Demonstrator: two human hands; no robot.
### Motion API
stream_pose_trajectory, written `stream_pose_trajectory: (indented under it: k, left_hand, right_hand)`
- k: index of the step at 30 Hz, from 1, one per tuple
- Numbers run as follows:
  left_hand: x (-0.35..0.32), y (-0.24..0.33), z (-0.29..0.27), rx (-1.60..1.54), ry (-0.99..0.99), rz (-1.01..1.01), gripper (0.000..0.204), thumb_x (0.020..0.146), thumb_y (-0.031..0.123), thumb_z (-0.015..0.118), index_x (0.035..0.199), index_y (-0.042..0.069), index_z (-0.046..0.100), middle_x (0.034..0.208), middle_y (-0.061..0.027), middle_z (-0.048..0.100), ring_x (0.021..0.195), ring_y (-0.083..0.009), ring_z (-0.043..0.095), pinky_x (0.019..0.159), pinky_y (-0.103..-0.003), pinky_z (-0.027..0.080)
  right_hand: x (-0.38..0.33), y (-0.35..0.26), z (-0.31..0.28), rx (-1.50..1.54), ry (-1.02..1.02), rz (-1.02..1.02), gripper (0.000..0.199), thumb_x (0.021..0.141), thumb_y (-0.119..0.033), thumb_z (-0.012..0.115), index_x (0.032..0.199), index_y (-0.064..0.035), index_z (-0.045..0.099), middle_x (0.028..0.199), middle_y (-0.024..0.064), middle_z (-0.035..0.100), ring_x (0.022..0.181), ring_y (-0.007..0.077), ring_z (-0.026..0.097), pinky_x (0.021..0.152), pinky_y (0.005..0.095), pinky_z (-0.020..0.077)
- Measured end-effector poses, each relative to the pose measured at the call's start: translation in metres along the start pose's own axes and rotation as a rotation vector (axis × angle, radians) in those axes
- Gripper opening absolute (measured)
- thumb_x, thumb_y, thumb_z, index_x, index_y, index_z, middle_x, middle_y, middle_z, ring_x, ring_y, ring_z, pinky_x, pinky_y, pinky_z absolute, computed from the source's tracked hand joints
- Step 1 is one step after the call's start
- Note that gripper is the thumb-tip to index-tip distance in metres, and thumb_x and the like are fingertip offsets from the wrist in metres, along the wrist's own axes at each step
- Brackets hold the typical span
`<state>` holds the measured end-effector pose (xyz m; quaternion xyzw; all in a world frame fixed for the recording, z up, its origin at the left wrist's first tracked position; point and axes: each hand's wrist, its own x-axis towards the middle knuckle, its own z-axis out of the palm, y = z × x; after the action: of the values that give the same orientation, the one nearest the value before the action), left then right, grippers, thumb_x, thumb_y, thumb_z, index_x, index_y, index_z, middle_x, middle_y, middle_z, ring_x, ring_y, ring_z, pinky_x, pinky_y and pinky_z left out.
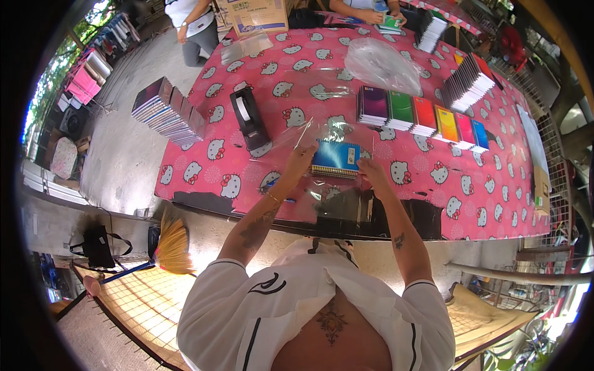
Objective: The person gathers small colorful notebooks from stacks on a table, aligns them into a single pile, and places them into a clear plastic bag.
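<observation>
A small stack of spiral notebooks (336, 156) with a blue cover lies in front of me, its wire binding toward me. My left hand (301, 162) is closed at the stack's left edge, where clear plastic (286, 137) also bunches around the fingers. At the right edge, my right hand (371, 172) grips the stack between thumb and fingers. Thin clear plastic spreads under and around the notebooks; whether they lie inside it I cannot tell. Left of them stands a black tape dispenser (250, 119).
A row of notebook stacks in several colours (400, 112) stands to the right, with a taller stack (468, 83) behind. Another stack (167, 111) sits at the table's left edge. Crumpled plastic (382, 65) and a cardboard box (253, 15) are farther back. Two people stand or sit beyond the pink-covered table (260, 179).
</observation>
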<state>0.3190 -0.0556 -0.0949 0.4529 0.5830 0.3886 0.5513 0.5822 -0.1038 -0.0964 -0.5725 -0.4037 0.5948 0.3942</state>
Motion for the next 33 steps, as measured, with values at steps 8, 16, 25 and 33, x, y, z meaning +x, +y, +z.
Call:
stream_pose_trajectory:
  k: [8, 16, 25, 33]
  left_hand:
    - [-0.067, -0.044, -0.048, 0.771, -0.416, 0.769, 0.028, 0.080, 0.029, 0.077, 0.098, 0.009, 0.068, 0.091, -0.0093, 0.066, 0.089, -0.0298, 0.065, 0.077, -0.040, 0.052]
    - [-0.071, -0.014, -0.049, 0.760, -0.504, 0.823, 0.021, 0.086, 0.012, 0.068, 0.107, 0.008, 0.066, 0.091, -0.0100, 0.067, 0.085, -0.0285, 0.065, 0.075, -0.039, 0.052]
    - [-0.039, 0.010, -0.027, 0.550, -0.063, 0.630, 0.017, 0.098, 0.015, 0.060, 0.107, 0.001, 0.065, 0.071, -0.0087, 0.063, 0.064, -0.0142, 0.061, 0.060, -0.029, 0.050]
    - [0.011, 0.013, -0.029, 0.464, -0.078, 0.368, 0.025, 0.098, 0.023, 0.060, 0.090, -0.001, 0.064, 0.065, -0.0065, 0.064, 0.059, -0.0135, 0.062, 0.056, -0.030, 0.047]
  right_hand:
    - [-0.060, 0.037, -0.006, -0.903, -0.298, -0.680, 0.022, 0.087, -0.011, 0.072, 0.108, -0.0095, 0.069, 0.088, 0.0069, 0.065, 0.081, 0.0218, 0.066, 0.071, 0.0345, 0.0509]
    - [-0.070, -0.007, 0.010, -0.855, -0.172, -0.618, 0.011, 0.089, -0.018, 0.069, 0.096, -0.0098, 0.069, 0.089, 0.0071, 0.067, 0.082, 0.0279, 0.066, 0.074, 0.0398, 0.0518]
    - [-0.061, -0.034, 0.031, -1.040, 0.422, -0.848, 0.020, 0.087, -0.015, 0.067, 0.107, -0.0115, 0.067, 0.111, 0.0074, 0.062, 0.103, 0.0288, 0.061, 0.083, 0.0448, 0.0491]
    - [-0.099, 0.039, 0.093, -1.084, -0.211, -0.749, 0.041, 0.086, -0.024, 0.069, 0.125, -0.0127, 0.061, 0.129, 0.0083, 0.056, 0.121, 0.0316, 0.052, 0.095, 0.0480, 0.0477]
